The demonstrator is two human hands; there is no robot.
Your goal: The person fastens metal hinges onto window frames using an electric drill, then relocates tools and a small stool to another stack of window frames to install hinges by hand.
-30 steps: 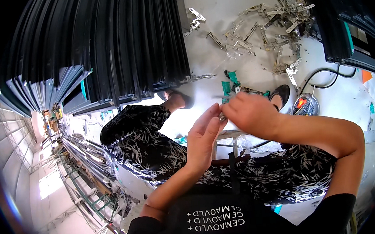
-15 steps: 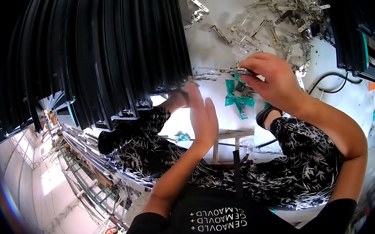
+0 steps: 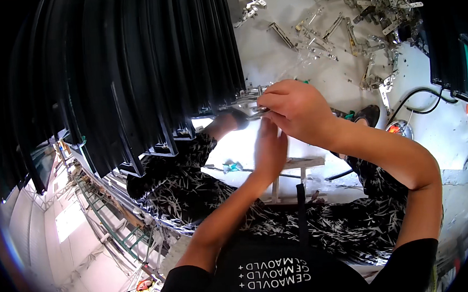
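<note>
My right hand [image 3: 299, 110] is closed, its thumb and fingers pinching a slim metal hinge arm [image 3: 257, 112] at the end of the black profiles. Just below it, my left hand [image 3: 270, 149] points upward, its fingertips close to the same metal piece. The left hand is smeared by motion and partly covered by the right, so its grip does not show. Long black metal profiles [image 3: 148, 60] lie side by side on the left. More bare metal strips [image 3: 245, 97] show at the profile end beside my fingers.
Loose metal hinges [image 3: 391, 8] are heaped at the far right, with several scattered on the pale floor [image 3: 270, 42]. A black cable [image 3: 402, 99] curves at the right, near more black profiles [image 3: 448, 63]. A small stool [image 3: 302, 163] stands between my legs.
My right hand has moved left and slightly down with the metal hinge arm, up to the profile end. My left hand has shifted slightly right, now below the right hand.
</note>
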